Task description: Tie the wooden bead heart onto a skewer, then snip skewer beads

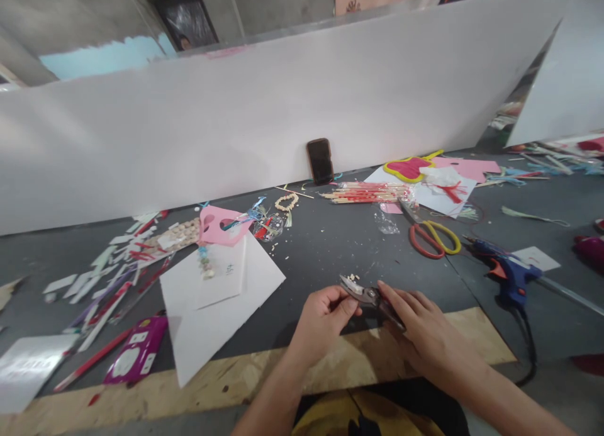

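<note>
My right hand (pixel 419 319) is wrapped around the handles of dark pruning shears (pixel 370 296) near the table's front edge. Their curved jaws point left and away from me. My left hand (pixel 325 316) is closed in a pinch right at the lower jaw; what sits between its fingertips is hidden. Something white lies along the jaws, and small cream-coloured bits (pixel 353 277) show just beyond them. To the left of my hands, white sheets (pixel 259 279) lie on the dark table (pixel 311 241).
Red-and-yellow scissors (pixel 427 241) and a blue glue gun (pixel 512 279) lie to the right. Bundled sticks (pixel 363 192) and an upright phone (pixel 320 161) stand near the white partition (pixel 236 121). Left are a purple packet (pixel 136 351), pink cut paper (pixel 224 225) and a beaded loop (pixel 287 202).
</note>
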`<state>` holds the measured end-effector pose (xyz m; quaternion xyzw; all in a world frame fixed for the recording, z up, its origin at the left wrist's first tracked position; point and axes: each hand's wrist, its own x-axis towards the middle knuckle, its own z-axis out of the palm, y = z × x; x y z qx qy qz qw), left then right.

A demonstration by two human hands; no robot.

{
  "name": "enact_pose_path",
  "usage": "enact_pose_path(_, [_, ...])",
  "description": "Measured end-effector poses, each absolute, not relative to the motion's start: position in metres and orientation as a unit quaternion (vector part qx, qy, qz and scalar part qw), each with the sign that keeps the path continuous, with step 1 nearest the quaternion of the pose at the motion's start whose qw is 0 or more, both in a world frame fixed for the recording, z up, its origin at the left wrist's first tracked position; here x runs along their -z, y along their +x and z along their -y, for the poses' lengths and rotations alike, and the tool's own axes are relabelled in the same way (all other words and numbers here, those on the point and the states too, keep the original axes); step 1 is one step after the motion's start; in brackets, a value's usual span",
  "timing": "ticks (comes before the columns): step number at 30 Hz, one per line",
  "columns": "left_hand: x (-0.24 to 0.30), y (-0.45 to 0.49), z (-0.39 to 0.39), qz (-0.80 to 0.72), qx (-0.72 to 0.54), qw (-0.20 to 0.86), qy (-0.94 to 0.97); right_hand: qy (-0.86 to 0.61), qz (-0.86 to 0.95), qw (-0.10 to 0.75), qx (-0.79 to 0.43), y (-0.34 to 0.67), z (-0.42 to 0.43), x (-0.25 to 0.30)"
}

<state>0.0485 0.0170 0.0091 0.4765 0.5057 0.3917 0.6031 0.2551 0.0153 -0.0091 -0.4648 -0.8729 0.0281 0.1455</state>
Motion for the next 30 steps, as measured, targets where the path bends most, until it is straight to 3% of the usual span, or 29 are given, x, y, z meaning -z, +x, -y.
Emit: enact_pose_path(30, [-0.0176,0.0577,-0.0104,-0.537,-0.412,0.563,0.474,-0.468,0.877,0.104,0.027,0.2555,-0.0126,0.0107])
